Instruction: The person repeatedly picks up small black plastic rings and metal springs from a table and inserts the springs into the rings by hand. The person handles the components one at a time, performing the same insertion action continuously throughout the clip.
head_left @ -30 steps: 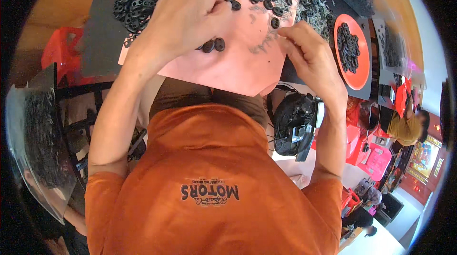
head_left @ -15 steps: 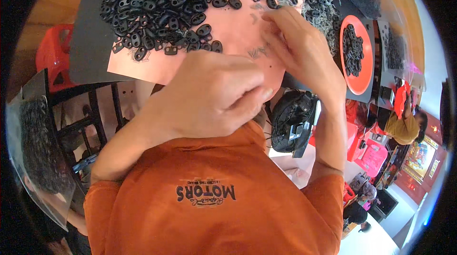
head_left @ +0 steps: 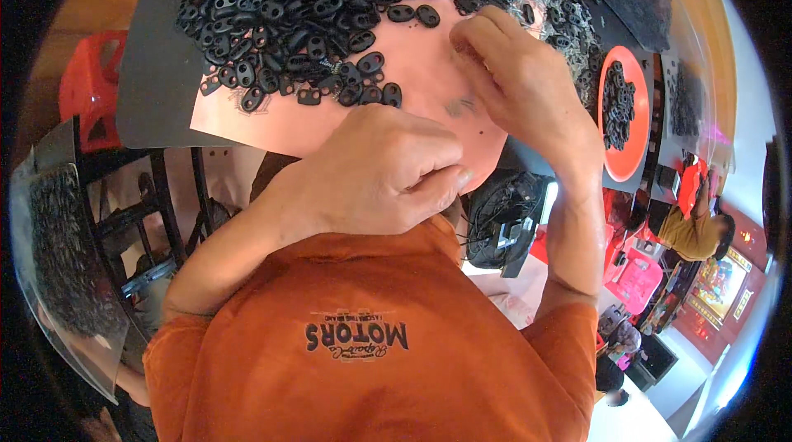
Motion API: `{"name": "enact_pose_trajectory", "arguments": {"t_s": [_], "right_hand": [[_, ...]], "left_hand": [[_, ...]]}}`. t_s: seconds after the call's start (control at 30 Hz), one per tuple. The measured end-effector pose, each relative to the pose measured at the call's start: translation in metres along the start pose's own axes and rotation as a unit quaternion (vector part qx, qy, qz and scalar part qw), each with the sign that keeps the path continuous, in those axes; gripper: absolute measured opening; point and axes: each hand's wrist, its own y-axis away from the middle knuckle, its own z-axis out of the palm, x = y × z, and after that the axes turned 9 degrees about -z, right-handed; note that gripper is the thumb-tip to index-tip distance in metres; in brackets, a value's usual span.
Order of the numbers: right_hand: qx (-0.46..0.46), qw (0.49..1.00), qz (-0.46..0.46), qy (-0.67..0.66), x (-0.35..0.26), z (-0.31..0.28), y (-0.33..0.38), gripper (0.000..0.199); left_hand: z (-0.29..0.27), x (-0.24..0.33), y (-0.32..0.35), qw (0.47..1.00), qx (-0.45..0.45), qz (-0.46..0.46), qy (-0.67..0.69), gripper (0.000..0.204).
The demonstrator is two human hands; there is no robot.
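Observation:
My left hand (head_left: 392, 166) is curled into a fist above the near edge of a pink sheet (head_left: 412, 54), its thumb lying along the bent fingers. Whatever it holds is hidden. Over the sheet's right part, my right hand (head_left: 528, 79) has its fingers bent and drawn together, pointing left; I cannot make out anything between them. A big heap of black oval two-holed plastic pieces (head_left: 289, 13), looking like cord locks, covers the far left of the sheet. Beyond my right hand lies a pile of small silvery pieces (head_left: 573, 34), perhaps springs. Two black ovals (head_left: 412, 15) lie apart from the heap.
A red-orange oval tray (head_left: 624, 163) with black pieces stands right of my right hand. A red plastic stool (head_left: 78, 96) is at the left. Below the table's edge sits a black bag (head_left: 499, 211). Another person (head_left: 693, 232) is far off at the right.
The table and heap sit slightly lower in the picture. My right hand's fingers have drawn in a little over the sheet, while my left fist stays closed in nearly the same place.

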Motion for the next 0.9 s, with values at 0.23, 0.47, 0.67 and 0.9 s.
{"name": "enact_pose_trajectory", "arguments": {"t_s": [0.23, 0.47, 0.67, 0.9], "right_hand": [[-0.02, 1.0, -0.011, -0.011, -0.001, -0.008, 0.005, 0.01], [-0.054, 0.998, 0.004, 0.02, -0.005, -0.003, -0.001, 0.014], [0.062, 0.997, -0.02, -0.05, -0.001, 0.005, -0.027, 0.014], [-0.007, 0.999, -0.045, 0.026, -0.011, 0.008, -0.035, 0.021]], "left_hand": [[0.001, -0.003, 0.003, 1.0, 0.008, -0.003, 0.022, 0.017], [0.0, -0.005, 0.003, 0.999, 0.02, 0.014, 0.026, 0.018], [0.001, -0.005, 0.004, 0.999, 0.037, 0.02, 0.033, 0.021], [-0.001, -0.005, 0.005, 0.998, 0.039, 0.018, 0.041, 0.024]]}}
